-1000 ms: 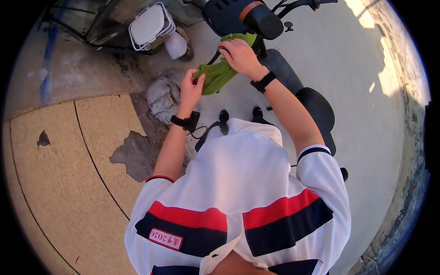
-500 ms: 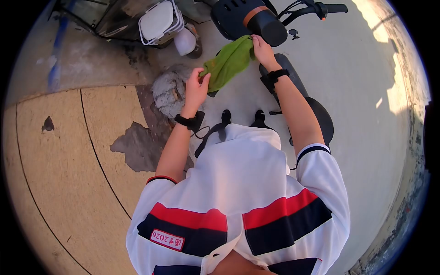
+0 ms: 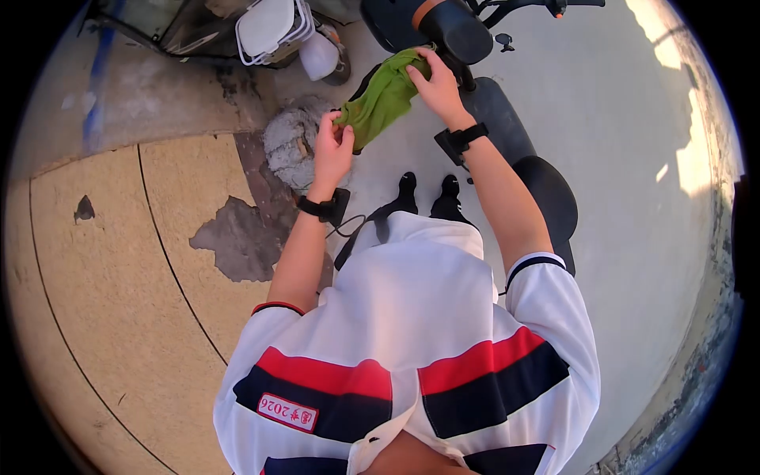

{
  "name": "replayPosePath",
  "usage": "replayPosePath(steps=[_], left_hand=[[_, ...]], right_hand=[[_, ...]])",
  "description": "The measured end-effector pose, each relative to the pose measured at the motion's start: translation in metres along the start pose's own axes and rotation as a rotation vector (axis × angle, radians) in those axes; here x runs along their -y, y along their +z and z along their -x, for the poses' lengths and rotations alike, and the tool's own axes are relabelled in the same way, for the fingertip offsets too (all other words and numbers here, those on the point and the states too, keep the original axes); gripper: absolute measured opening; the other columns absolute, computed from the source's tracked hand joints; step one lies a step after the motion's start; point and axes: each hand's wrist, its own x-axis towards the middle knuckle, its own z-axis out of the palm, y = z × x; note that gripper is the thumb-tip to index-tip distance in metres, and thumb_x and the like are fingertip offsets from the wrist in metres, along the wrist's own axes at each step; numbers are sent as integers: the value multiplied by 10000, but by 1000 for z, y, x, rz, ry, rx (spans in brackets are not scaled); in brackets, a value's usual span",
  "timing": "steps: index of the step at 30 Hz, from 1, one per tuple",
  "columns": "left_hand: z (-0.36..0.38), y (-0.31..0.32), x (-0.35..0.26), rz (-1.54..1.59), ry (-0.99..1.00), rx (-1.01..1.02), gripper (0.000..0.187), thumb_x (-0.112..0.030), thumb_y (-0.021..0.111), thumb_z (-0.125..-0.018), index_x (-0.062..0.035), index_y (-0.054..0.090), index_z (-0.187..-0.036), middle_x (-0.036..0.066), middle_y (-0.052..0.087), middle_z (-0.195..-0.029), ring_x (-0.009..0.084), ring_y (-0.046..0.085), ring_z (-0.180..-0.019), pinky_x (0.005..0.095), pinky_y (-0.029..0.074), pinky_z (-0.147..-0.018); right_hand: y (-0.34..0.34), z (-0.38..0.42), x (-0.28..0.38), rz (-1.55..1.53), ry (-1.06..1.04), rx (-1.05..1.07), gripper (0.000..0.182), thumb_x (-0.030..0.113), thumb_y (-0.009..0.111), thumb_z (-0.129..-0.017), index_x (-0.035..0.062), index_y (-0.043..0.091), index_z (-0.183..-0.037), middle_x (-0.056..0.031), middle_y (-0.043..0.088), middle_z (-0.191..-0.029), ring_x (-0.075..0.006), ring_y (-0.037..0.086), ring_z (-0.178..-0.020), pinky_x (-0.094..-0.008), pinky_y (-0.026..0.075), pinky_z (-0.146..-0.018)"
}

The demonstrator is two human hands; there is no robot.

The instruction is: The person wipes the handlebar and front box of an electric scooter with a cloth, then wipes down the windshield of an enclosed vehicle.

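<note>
Pale grey floor (image 3: 625, 237) beneath a green cloth (image 3: 384, 99), crumpled, long, aslant.

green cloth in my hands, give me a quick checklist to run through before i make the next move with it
1. Left hand has the green cloth: ok, it pinches the lower end.
2. Right hand has the cloth: ok, it grips the upper end.
3. Cloth spread flat: not ok, it hangs in folds between the hands.
4. Cloth clear of the black scooter: cannot tell, they lie close in the view but one angle does not settle the gap.
5. Straps on the wrists: ok, a black left strap and a black right strap are both on.
6. Underside of the cloth clean: cannot tell, it is hidden.
</note>
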Motion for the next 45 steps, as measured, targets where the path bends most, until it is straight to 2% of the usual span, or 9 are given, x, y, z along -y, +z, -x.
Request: replayPosePath(steps=[2, 5, 11, 17, 23, 28, 33, 36, 45], left_hand=[[4, -14, 8, -68, -55, 82, 256, -14, 520, -984, -38, 467, -1234, 74, 651, -1042, 110, 602, -897, 251, 473, -794], [6, -28, 12, -116, -26, 60, 290, -1, 561, -918, -32, 502, -1200, 46, 626, -870, 99, 561, -731, 262, 454, -641], [3, -60, 21, -176, 15, 90, 252, -2, 554, -905, -30, 525, -1154, 31, 605, -826, 88, 539, -701, 260, 437, -614], [-17, -81, 39, -234, 94, 3, 205, -26, 571, -927, -26, 549, -1131, 42, 609, -819, 112, 559, -702, 279, 467, -641], [-37, -61, 29, -255, 62, -3, 190, -65, 578, -992, -12, 548, -1172, 67, 659, -988, 116, 614, -894, 259, 484, -800], [-41, -24, 20, -66, 183, 113, 201, -62, 592, -967, -22, 570, -1164, 126, 707, -991, 192, 696, -923, 306, 531, -797], [-35, -6, 24, 99, -14, 464, 555, -156, 672, -944, -3, 400, -1402, 162, 612, -1267, 211, 599, -1161, 333, 476, -974], [-43, -2, 40, -60, 137, 496, 655, -201, 754, -883, 24, 404, -1390, 160, 599, -1279, 215, 604, -1139, 339, 483, -967], [-45, -8, 34, -158, 46, 562, 689, -178, 778, -865, 15, 405, -1410, 159, 619, -1240, 239, 613, -1128, 359, 499, -947]], right_hand=[[-2, 11, 21, 20, -108, -5, 338, 116, 684, -852, 85, 616, -1181, -135, 640, -1202, -312, 635, -1086, -372, 511, -905], [0, 29, 26, 117, -247, -103, 301, 54, 681, -813, 78, 648, -1111, -143, 661, -1141, -318, 660, -1008, -372, 533, -848], [-1, 70, 19, 49, -6, -181, 269, 72, 676, -827, 82, 644, -1094, -146, 707, -889, -310, 703, -790, -359, 556, -729], [8, 93, 6, 165, 19, -162, 301, 85, 670, -842, 77, 601, -1135, -162, 706, -932, -325, 702, -847, -358, 547, -752], [31, 84, 11, -173, 33, -128, 362, 41, 633, -847, 45, 542, -1197, -155, 699, -1088, -284, 691, -1011, -387, 527, -857], [36, 86, 17, -166, 78, -157, 359, 15, 632, -835, 49, 559, -1186, -135, 715, -1037, -244, 705, -950, -355, 543, -829], [25, 101, 30, 61, 48, -218, 360, 4, 653, -830, 55, 570, -1177, -127, 721, -982, -259, 721, -865, -331, 564, -785], [21, 102, 36, 101, 22, -226, 355, 10, 663, -836, 41, 560, -1174, -126, 720, -978, -264, 724, -849, -333, 569, -768], [45, 99, 12, -109, 136, -293, 298, 36, 680, -857, 15, 549, -1125, -130, 722, -982, -191, 707, -796, -315, 556, -719]])
